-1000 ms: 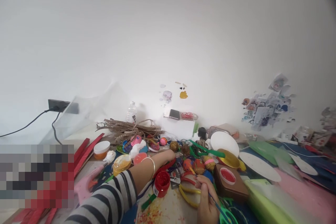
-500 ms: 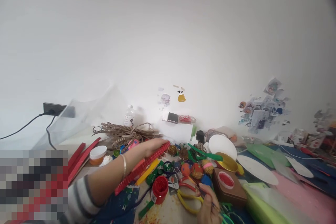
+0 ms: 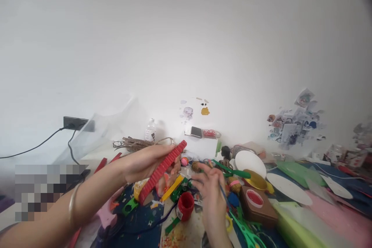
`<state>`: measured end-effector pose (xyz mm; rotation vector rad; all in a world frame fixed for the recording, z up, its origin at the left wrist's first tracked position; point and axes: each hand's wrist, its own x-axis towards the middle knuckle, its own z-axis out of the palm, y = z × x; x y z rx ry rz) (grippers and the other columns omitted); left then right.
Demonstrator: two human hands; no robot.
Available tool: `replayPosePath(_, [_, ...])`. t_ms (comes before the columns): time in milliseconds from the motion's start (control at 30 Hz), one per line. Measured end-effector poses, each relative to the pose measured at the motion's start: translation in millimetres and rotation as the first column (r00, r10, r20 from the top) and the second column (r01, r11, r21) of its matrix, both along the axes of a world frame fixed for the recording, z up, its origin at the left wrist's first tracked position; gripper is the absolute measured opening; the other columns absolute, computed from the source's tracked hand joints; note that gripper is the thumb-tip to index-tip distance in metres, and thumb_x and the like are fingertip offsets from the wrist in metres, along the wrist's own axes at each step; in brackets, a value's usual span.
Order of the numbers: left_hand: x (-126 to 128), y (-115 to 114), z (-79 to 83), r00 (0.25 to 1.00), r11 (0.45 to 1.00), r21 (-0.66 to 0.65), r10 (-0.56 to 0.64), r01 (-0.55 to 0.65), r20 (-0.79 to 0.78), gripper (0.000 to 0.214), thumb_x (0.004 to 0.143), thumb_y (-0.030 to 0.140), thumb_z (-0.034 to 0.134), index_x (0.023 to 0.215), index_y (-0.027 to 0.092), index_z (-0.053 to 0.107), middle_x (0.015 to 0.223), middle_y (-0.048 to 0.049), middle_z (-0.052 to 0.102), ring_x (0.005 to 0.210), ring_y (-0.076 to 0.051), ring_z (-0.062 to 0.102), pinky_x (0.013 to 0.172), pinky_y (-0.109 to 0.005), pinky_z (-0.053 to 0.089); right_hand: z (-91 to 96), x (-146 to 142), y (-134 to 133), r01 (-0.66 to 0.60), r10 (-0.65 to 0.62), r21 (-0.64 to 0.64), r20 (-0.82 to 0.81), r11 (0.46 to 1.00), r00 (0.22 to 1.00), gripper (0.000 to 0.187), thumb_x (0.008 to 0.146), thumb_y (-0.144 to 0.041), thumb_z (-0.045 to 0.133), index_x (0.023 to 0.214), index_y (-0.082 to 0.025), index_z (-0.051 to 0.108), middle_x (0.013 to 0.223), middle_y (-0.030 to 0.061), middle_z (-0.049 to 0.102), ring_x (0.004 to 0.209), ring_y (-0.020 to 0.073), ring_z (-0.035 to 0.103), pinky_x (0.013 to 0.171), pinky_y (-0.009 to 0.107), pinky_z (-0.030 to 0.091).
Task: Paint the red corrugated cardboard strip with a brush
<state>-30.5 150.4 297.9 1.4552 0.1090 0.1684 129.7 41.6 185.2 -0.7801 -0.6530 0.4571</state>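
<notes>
My left hand (image 3: 147,159) grips a long, red, ridged piece (image 3: 162,170), painted or made of corrugated card, and holds it tilted above the table. Some of its fingers show beyond the piece's far side. My right hand (image 3: 213,192) is raised to the right, holding a thin blue stick like a brush handle (image 3: 223,193) beside the thumb; the stick's tip is hidden. Below and between both hands stands an open jar of red paint (image 3: 185,206). A yellow strip (image 3: 172,188) lies just under the ridged piece.
Right of my right hand sit a brown box (image 3: 258,209) with a red-filled lid (image 3: 254,198) on it, green scissors (image 3: 247,230) and a white plate (image 3: 289,189). Behind are a bundle of brown strips (image 3: 138,143) and a bottle (image 3: 150,131). A pink sheet (image 3: 331,213) lies far right.
The red ridged piece has been lifted and tipped more steeply by my left hand. My right hand has risen and moved left, toward the piece, and the view has shifted slightly.
</notes>
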Motion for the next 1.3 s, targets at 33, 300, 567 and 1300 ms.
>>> replayPosePath(33, [-5, -7, -1.1, 1.000, 1.000, 0.001, -0.014, 0.014, 0.007, 0.049, 0.091, 0.058, 0.050, 0.078, 0.013, 0.064, 0.070, -0.0068, 0.062, 0.055, -0.016, 0.059, 0.051, -0.029, 0.052, 9.5, -12, 6, -0.068, 0.069, 0.027, -0.017, 0.997, 0.997, 0.041, 0.085, -0.062, 0.062, 0.098, -0.024, 0.056, 0.114, 0.0097, 0.072, 0.083, 0.0227, 0.075, 0.072, 0.038, 0.060])
replayPosePath(300, [-46, -35, -14.8, 1.000, 0.999, -0.032, 0.002, -0.001, 0.016, 0.046, 0.094, 0.054, 0.045, 0.080, 0.015, 0.064, 0.073, -0.0062, 0.060, 0.056, -0.018, 0.060, 0.048, -0.030, 0.053, 33.3, -55, 41, -0.415, 0.429, 0.113, -0.155, 0.903, 0.890, 0.039, 0.081, -0.058, 0.069, 0.100, -0.024, 0.064, 0.109, 0.0092, 0.074, 0.109, 0.0282, 0.069, 0.092, 0.045, 0.055])
replayPosePath(567, [-81, -31, -23.2, 0.998, 0.997, -0.069, 0.033, -0.030, 0.046, 0.048, 0.094, 0.055, 0.045, 0.074, 0.015, 0.065, 0.068, -0.0048, 0.058, 0.055, -0.016, 0.056, 0.050, -0.026, 0.049, 32.1, -74, 46, -0.456, 0.462, 0.079, -0.200, 0.886, 0.864, 0.030, 0.074, -0.044, 0.079, 0.085, -0.023, 0.061, 0.104, 0.0071, 0.074, 0.104, 0.0264, 0.070, 0.088, 0.040, 0.056])
replayPosePath(1300, [-102, -24, -38.4, 0.992, 0.987, -0.109, 0.120, -0.115, 0.042, 0.051, 0.093, 0.058, 0.047, 0.075, 0.014, 0.066, 0.070, -0.0060, 0.061, 0.058, -0.013, 0.056, 0.054, -0.021, 0.049, 39.8, -121, 39, -0.513, 0.515, 0.056, -0.151, 0.856, 0.844, 0.041, 0.070, -0.056, 0.080, 0.083, -0.019, 0.066, 0.094, 0.0098, 0.077, 0.091, 0.0267, 0.074, 0.074, 0.036, 0.061])
